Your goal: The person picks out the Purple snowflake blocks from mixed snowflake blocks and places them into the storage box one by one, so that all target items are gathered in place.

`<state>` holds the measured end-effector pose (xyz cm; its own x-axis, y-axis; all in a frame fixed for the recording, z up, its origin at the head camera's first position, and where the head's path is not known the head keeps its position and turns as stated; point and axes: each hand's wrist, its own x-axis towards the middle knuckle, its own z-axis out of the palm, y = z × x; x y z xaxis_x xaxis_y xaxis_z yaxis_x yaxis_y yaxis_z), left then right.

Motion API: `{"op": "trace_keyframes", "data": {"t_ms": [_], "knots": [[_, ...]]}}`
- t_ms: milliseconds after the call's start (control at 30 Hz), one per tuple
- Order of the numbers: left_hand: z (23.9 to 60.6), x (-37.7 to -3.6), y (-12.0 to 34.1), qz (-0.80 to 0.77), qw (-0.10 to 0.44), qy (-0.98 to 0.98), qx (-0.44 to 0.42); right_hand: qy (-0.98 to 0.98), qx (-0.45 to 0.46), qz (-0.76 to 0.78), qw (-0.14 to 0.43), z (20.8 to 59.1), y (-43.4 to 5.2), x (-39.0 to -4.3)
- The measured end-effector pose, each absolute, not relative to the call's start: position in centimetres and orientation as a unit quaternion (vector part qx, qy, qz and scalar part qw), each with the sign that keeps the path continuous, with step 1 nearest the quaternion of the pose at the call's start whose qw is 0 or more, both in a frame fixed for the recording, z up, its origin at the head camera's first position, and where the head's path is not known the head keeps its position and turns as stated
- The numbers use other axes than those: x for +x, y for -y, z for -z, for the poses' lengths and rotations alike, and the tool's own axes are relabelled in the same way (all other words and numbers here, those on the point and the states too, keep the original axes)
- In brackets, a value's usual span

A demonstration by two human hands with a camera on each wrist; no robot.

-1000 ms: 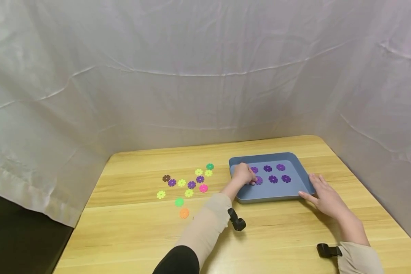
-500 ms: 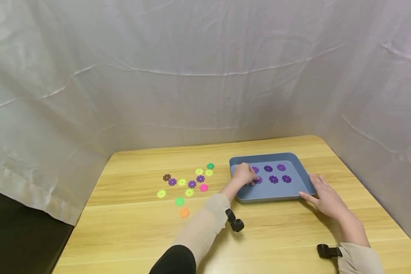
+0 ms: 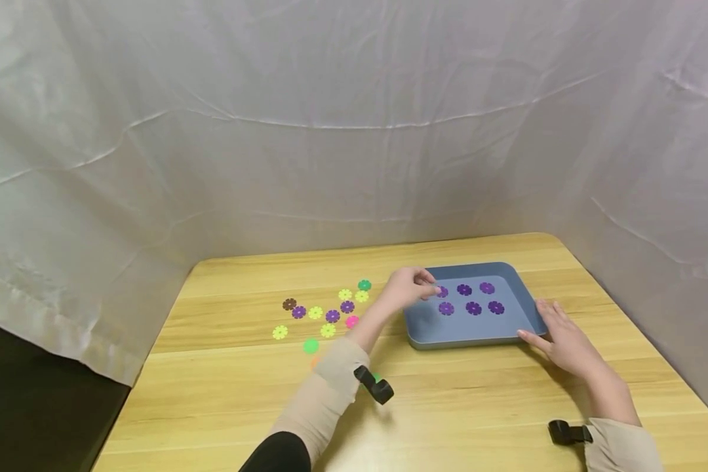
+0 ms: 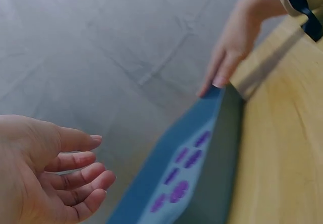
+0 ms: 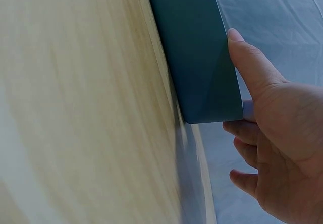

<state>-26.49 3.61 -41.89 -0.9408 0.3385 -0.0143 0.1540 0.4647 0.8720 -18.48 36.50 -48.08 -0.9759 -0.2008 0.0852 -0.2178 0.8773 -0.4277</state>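
Observation:
A blue-grey tray lies on the table with several purple flower-shaped discs in two rows inside it. Above the tray's left side hovers my left hand, its fingers loosely bent. In the left wrist view that left hand has nothing between thumb and fingers. My right hand rests at the tray's near right corner, fingers extended along the right wall and thumb on the near rim. The right wrist view shows the right thumb lying at the tray's rim.
Loose flower discs lie left of the tray: yellow ones, purple ones, a brown one, a teal-green one, a bright green one and a pink one. A grey curtain surrounds the wooden table.
My left hand has let go of the near-left purple disc in the tray and moved up and left, its fingers loosening. The right hand stays at the tray's corner.

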Motion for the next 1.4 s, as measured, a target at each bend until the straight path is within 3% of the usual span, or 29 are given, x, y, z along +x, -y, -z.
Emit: {"op": "trace_keyframes", "data": {"t_ms": [233, 633, 1033, 1400], "knots": [[39.4, -25.1, 0.5, -0.507, 0.058, -0.844, 0.165, 0.968, 0.109, -0.224, 0.023, 48.0, -36.5, -18.5], [39.1, -23.2, 9.1, -0.484, 0.007, -0.86, 0.164, 0.968, 0.102, -0.23, 0.018, 48.2, -36.7, -18.2], [43.0, -23.6, 18.1, -0.454, 0.036, -0.877, 0.151, 0.968, 0.1, -0.232, 0.011, 48.1, -36.9, -17.8], [48.1, -23.7, 21.4, -0.451, 0.015, -0.89, 0.069, 0.967, 0.099, -0.233, 0.013, 48.2, -36.8, -17.7]]}}
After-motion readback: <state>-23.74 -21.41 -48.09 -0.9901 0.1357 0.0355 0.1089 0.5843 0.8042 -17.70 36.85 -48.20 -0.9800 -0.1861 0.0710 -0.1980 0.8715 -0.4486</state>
